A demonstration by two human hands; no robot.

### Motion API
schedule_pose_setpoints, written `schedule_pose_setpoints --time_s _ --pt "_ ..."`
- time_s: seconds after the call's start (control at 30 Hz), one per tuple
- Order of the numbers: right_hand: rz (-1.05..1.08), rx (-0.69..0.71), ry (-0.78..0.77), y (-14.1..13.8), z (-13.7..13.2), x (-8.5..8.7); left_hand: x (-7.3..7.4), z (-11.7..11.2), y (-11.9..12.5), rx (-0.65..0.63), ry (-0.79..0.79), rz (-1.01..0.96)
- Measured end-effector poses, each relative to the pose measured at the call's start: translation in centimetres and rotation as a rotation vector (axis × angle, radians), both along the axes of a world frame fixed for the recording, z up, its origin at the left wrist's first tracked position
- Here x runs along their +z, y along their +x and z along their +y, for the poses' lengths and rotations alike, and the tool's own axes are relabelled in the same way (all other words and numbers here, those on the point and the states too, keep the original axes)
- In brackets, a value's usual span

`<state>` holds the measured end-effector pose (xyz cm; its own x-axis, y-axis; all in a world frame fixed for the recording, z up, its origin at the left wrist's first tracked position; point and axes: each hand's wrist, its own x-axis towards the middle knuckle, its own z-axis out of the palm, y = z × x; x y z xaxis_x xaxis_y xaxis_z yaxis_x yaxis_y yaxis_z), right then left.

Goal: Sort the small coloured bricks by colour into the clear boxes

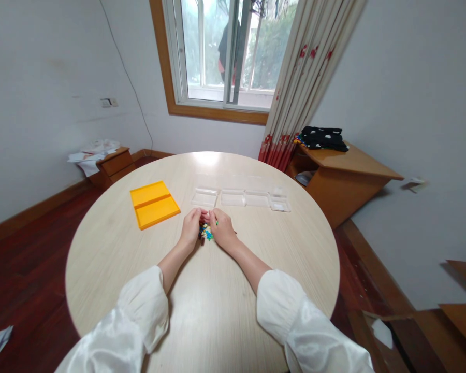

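Observation:
A small pile of colourful pieces (pixel 208 234), blue, green, yellow and brown among them, lies on the round table between my hands. My left hand (pixel 190 228) rests at the pile's left side with its fingers curled inward. Opposite it, my right hand (pixel 222 228) is closed, and a bit of green shows by its fingers. The fingertips of both hands meet or nearly meet above the pile. What they pinch is too small to make out. Just beyond the hands stand transparent plastic trays (pixel 233 198) in a row.
An orange-yellow hinged case (pixel 155 203) lies opened flat on the left of the round table (pixel 217 321). Behind the table are a window and a curtain (pixel 295 77). A wooden cabinet (pixel 349 160) with a black spotted cloth (pixel 323 139) stands at the right.

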<state>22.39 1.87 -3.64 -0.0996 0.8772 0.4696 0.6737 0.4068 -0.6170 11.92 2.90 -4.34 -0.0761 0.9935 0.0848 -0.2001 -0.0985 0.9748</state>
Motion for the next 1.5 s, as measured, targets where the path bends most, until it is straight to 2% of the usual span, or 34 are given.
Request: schedule_pose_setpoints --time_s 0.2,0.47,0.7,0.87,1.0,1.1,1.2,1.3,1.4,1.5 --pt "0.178 0.077 0.014 0.3 0.3 -0.5 0.1 0.0 -0.1 -0.032 -0.003 -0.097" --pt "0.327 0.210 0.046 0.8 -0.4 -0.2 0.0 0.3 -0.6 -0.047 -0.011 -0.124" --pt "0.437 0.270 -0.040 1.1 -0.9 0.5 0.2 0.1 -1.1 -0.097 0.037 -0.029" --pt "0.547 0.240 -0.090 1.7 -0.6 0.5 0.0 0.6 -1.8 -0.086 0.070 0.043" --pt "0.724 0.274 -0.197 2.2 -0.3 0.5 -0.4 0.8 -2.0 -0.135 0.119 0.143" --pt "0.844 0.318 -0.216 2.6 0.0 0.7 -0.3 0.3 -1.9 -0.214 0.165 0.293" --pt "0.923 0.261 -0.168 3.4 0.7 0.6 0.3 -0.6 -1.8 -0.335 0.209 0.576" --pt "0.957 0.123 -0.139 4.8 1.7 0.2 1.0 -1.3 -1.7 -0.426 0.241 0.811" --pt "0.973 0.002 -0.202 5.7 2.5 -0.4 1.3 -1.8 -1.6 -0.490 0.273 0.883" --pt "0.987 -0.040 -0.284 5.6 3.0 -1.1 1.5 -2.1 -1.4 -0.513 0.282 0.823"
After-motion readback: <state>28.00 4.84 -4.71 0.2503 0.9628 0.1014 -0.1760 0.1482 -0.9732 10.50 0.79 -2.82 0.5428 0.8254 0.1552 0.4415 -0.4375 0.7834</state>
